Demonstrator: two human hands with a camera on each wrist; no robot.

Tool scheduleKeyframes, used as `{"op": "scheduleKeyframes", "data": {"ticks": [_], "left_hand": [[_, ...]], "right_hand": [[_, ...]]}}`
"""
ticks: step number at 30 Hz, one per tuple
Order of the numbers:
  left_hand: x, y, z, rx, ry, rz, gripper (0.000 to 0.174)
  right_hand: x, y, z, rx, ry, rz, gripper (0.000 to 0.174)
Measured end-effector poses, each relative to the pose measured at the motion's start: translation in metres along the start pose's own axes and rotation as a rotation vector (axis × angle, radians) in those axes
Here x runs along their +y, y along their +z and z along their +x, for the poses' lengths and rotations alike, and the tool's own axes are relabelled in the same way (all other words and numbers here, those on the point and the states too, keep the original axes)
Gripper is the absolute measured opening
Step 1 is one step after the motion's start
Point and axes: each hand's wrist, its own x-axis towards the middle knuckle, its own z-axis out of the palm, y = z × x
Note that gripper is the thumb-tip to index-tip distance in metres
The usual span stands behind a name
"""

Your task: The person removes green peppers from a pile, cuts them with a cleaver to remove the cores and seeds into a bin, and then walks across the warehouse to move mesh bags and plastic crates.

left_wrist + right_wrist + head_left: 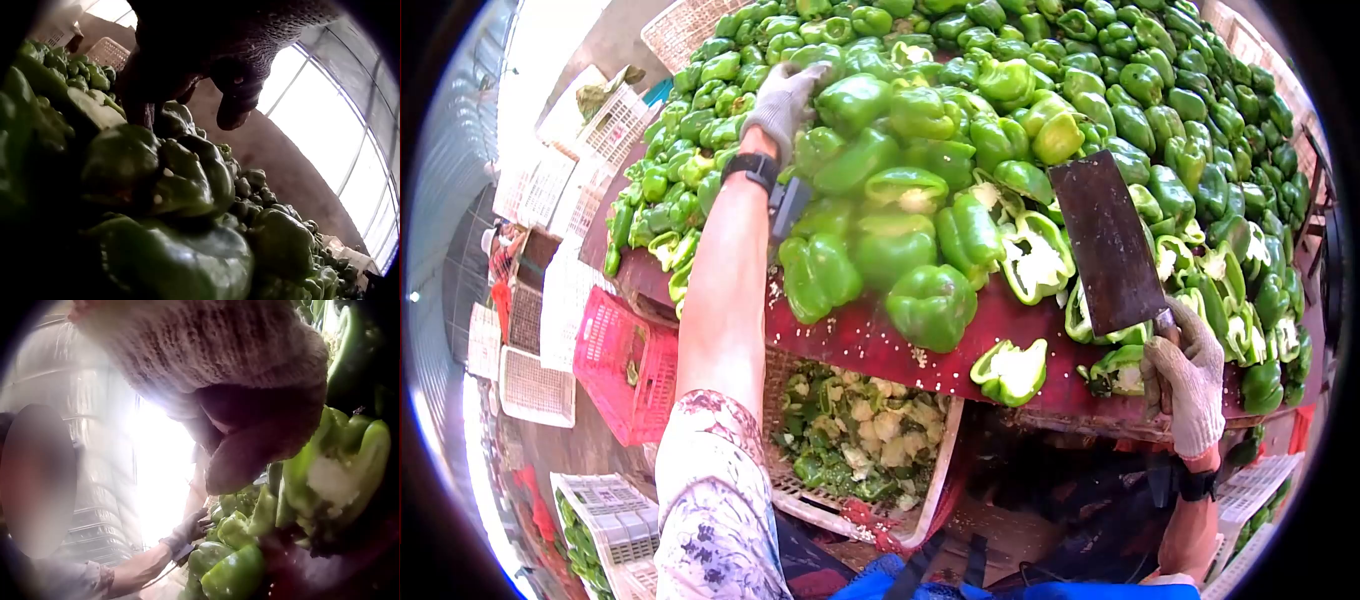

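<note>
My left hand (pixel 785 105), in a knitted glove, reaches over the pile of green bell peppers (pixel 850 105), its fingers on the far side of the nearest ones. In the left wrist view the thumb (pixel 236 106) hangs clear of the peppers and the fingertips come down among them. Several peppers in front of this hand look blurred. At the right, my gloved right hand (pixel 1188 375) grips the handle of a cleaver (pixel 1108 245), its broad dark blade raised over cut peppers. In the right wrist view the curled glove (pixel 250 394) hides most of the handle.
A halved pepper (pixel 1010 372) lies near the edge of the red tabletop (pixel 850 345). Below that edge, a white crate (pixel 940 480) holds pale cores and green scraps. A pink crate (pixel 625 365) and several white crates (pixel 537 385) stand at the left.
</note>
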Motion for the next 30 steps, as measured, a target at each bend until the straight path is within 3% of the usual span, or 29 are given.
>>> {"op": "scheduleKeyframes", "data": {"ticks": [2,3,4,6,7,8,10,12,13,14,16,18,20,21,22,24,25,26,30], "left_hand": [[0.002,0.019,-0.009,-0.056,0.107,0.152,0.078],[0.003,0.02,-0.006,-0.289,0.19,0.241,0.056],[0.006,0.034,-0.007,-0.204,0.154,0.253,0.042],[0.025,0.02,-0.01,-0.293,0.292,0.032,0.036],[0.032,0.004,-0.006,-0.354,0.504,-0.097,0.031],[0.051,-0.01,-0.002,-0.302,0.341,-0.274,0.033],[0.033,-0.03,0.052,0.097,0.29,-0.122,0.039],[0.024,-0.019,0.056,0.154,0.384,0.094,0.047],[0.012,-0.012,0.075,0.071,0.343,0.208,0.068],[0.0,-0.009,0.091,-0.023,0.327,0.475,0.083],[0.001,0.022,0.071,0.139,0.287,1.148,0.091],[0.001,-0.003,0.076,-0.024,0.389,0.89,0.089],[0.005,-0.013,0.055,0.004,0.204,0.434,0.086],[0.008,-0.017,0.028,0.002,0.126,0.061,0.086],[0.01,-0.028,0.01,-0.076,0.145,-0.204,0.078],[0.021,-0.042,-0.027,-0.175,0.269,-0.352,0.064],[0.013,-0.058,-0.032,-0.254,0.27,-0.457,0.06],[0.007,-0.068,-0.046,-0.332,0.267,-0.562,0.057],[-0.005,-0.09,-0.15,-0.584,0.015,-1.028,0.062]], "right_hand": [[-0.004,0.004,0.0,0.021,0.024,-0.031,0.05],[-0.002,0.005,0.002,0.022,0.024,-0.038,0.051],[-0.002,0.006,0.004,0.024,0.019,-0.046,0.051],[-0.003,0.009,0.008,0.045,0.025,-0.056,0.051],[-0.008,0.009,0.008,0.054,0.046,-0.05,0.052],[-0.01,0.01,0.008,0.066,0.073,-0.041,0.053],[-0.013,0.01,0.008,0.057,0.116,-0.085,0.054],[-0.016,0.01,0.012,0.024,0.157,-0.124,0.054],[-0.006,0.006,0.014,0.018,0.121,-0.091,0.056],[-0.007,0.007,0.015,0.012,0.129,-0.094,0.056],[-0.011,0.01,0.015,-0.007,0.149,-0.098,0.056],[-0.01,0.01,0.018,-0.021,0.116,-0.171,0.056],[-0.017,0.015,0.017,-0.037,0.096,-0.198,0.054],[-0.019,0.014,0.017,-0.042,0.106,-0.207,0.054],[-0.023,0.014,0.016,-0.052,0.115,-0.217,0.053],[-0.029,0.015,0.013,-0.085,0.12,-0.229,0.053],[-0.009,0.01,0.018,-0.097,-0.013,-0.217,0.053],[-0.005,0.007,0.02,-0.087,-0.019,-0.173,0.053],[-0.007,0.009,0.006,-0.054,-0.038,-0.022,0.051]]}}
